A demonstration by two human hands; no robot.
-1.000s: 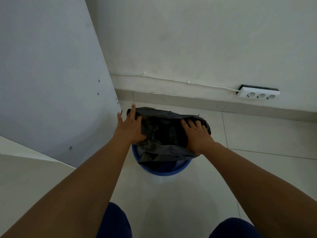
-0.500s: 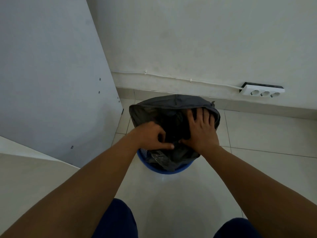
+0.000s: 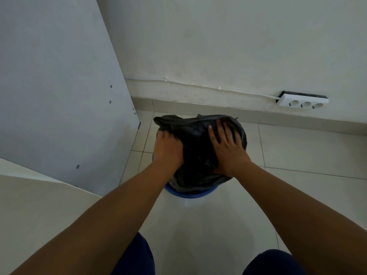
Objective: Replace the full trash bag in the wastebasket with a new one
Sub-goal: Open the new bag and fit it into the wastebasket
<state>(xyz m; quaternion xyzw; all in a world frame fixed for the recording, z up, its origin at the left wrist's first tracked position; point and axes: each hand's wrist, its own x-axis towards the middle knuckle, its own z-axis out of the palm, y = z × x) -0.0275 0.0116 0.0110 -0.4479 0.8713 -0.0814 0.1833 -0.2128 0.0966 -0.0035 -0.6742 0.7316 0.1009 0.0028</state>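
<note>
Gripping a bunched fold of black film, the left hand (image 3: 167, 150) has its fingers curled down into the near-left edge of the trash bag (image 3: 195, 151). The right hand (image 3: 226, 147) lies flat on the bag's far-right side, fingers straight and spread, pressing, not pinching.

The bag sits in and over the blue wastebasket (image 3: 190, 194); only the near rim shows. Whether this is the full bag or the new one cannot be told.

The film looks thin, soft and slack: light, probably slippery, likely to tear if pulled at one point. Best hold is gathered edge material, both hands on opposite sides.

The basket stands on the tiled floor (image 3: 297, 151), near a white cabinet panel (image 3: 59, 96). A socket strip (image 3: 302, 102) is on the wall.
</note>
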